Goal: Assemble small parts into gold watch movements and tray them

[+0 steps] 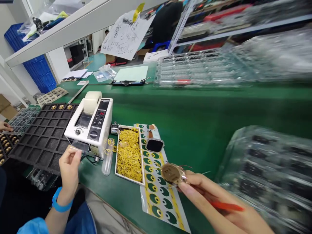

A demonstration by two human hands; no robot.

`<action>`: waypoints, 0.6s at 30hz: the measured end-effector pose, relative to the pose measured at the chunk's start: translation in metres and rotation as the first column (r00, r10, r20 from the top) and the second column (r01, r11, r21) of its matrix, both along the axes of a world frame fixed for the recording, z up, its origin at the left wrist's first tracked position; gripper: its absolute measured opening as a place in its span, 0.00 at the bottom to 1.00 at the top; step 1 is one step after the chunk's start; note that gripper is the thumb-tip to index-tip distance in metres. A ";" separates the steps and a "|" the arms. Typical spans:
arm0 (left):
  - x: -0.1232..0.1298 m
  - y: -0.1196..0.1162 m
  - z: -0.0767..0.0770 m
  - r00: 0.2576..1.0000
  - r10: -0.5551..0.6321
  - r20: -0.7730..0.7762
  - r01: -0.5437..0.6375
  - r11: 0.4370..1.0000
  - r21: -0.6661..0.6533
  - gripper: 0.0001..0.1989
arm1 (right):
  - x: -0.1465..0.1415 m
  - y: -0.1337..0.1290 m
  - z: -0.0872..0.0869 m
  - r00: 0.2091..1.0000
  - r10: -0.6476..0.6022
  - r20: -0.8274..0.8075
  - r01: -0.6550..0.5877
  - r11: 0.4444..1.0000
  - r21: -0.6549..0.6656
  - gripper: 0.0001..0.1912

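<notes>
My left hand (69,169) is pinched at the front of a white electric tape dispenser (90,125), apparently on a clear tape strip (76,146). My right hand (219,203) grips a round gold watch (173,173), back upward, along with a red pen (226,206). Just beyond that hand, a smartwatch with a brown strap (153,144) lies on a sheet of green-and-yellow stickers (158,198). Between my hands are a metal tray of yellow rubber bands (129,156) and a clear plastic tube (108,159).
A black foam tray (44,139) with several gold parts lies left of the dispenser, and a co-worker's hand (3,126) is at the far left edge. Stacked clear plastic trays (270,165) sit at right on the green-topped bench (195,130).
</notes>
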State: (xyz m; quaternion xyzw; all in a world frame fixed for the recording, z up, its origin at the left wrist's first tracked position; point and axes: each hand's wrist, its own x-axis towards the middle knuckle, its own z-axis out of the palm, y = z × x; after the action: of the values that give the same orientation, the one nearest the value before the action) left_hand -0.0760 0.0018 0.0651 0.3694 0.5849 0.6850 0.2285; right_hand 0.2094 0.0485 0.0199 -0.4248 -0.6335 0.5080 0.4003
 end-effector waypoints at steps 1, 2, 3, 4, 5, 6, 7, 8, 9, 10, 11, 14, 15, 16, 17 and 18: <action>0.002 0.000 0.006 0.991 -0.041 -0.124 0.042 0.999 0.006 0.13 | -0.001 0.001 0.005 0.999 0.021 0.030 -0.022 1.000 0.013 0.11; 0.003 0.000 0.013 0.958 -0.105 -0.266 0.106 0.994 -0.012 0.11 | -0.002 0.001 0.010 0.998 0.028 0.049 -0.030 0.999 0.033 0.14; 0.003 0.000 0.019 0.896 -0.178 -0.407 0.171 0.984 -0.052 0.10 | -0.003 0.002 0.014 0.999 0.025 0.047 -0.028 0.998 0.058 0.16; 0.004 0.001 0.026 0.817 -0.244 -0.523 0.225 0.969 -0.101 0.09 | -0.005 0.002 0.018 0.999 0.017 0.034 -0.020 0.997 0.077 0.18; 0.004 0.003 0.031 0.746 -0.297 -0.595 0.265 0.954 -0.143 0.10 | -0.006 0.001 0.021 1.000 0.011 0.016 -0.012 0.996 0.083 0.19; 0.005 0.004 0.036 0.712 -0.327 -0.622 0.292 0.943 -0.161 0.10 | -0.007 0.001 0.024 1.000 0.008 -0.008 -0.007 0.997 0.075 0.20; 0.006 0.006 0.039 0.703 -0.337 -0.626 0.312 0.937 -0.155 0.11 | -0.007 0.001 0.026 0.999 0.021 -0.033 -0.020 0.998 0.051 0.21; 0.009 0.007 0.041 0.711 -0.345 -0.613 0.333 0.933 -0.140 0.11 | -0.008 0.001 0.028 0.998 0.042 -0.057 -0.041 0.999 0.014 0.22; 0.013 0.008 0.042 0.726 -0.367 -0.582 0.365 0.922 -0.126 0.11 | -0.007 0.001 0.029 0.995 0.062 -0.079 -0.064 0.998 -0.029 0.23; 0.018 0.010 0.042 0.738 -0.410 -0.536 0.414 0.902 -0.121 0.11 | -0.007 0.002 0.030 0.992 0.072 -0.103 -0.080 0.994 -0.072 0.24; 0.025 0.011 0.040 0.739 -0.470 -0.482 0.475 0.872 -0.122 0.11 | -0.007 0.002 0.031 0.989 0.079 -0.128 -0.094 0.989 -0.113 0.24; 0.050 0.018 0.030 0.668 -0.682 -0.299 0.674 0.724 -0.146 0.13 | -0.006 0.003 0.034 0.975 0.099 -0.198 -0.137 0.972 -0.189 0.26; 0.059 0.021 0.026 0.633 -0.735 -0.244 0.723 0.674 -0.152 0.15 | -0.006 0.003 0.035 0.969 0.115 -0.219 -0.161 0.966 -0.202 0.26; 0.066 0.024 0.022 0.600 -0.775 -0.200 0.760 0.630 -0.163 0.17 | -0.007 0.003 0.036 0.962 0.136 -0.238 -0.188 0.959 -0.214 0.26; 0.072 0.028 0.019 0.572 -0.803 -0.167 0.783 0.595 -0.180 0.18 | -0.007 0.003 0.037 0.954 0.157 -0.254 -0.215 0.951 -0.221 0.26; 0.077 0.032 0.016 0.549 -0.823 -0.143 0.797 0.568 -0.204 0.20 | -0.007 0.003 0.038 0.948 0.175 -0.267 -0.237 0.945 -0.225 0.26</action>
State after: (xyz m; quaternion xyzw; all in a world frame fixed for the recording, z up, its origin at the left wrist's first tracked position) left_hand 0.0008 0.0336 0.0810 0.6576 0.4084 0.4212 0.4726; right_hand 0.2023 0.0515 0.0580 -0.3381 -0.5503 0.6725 0.3613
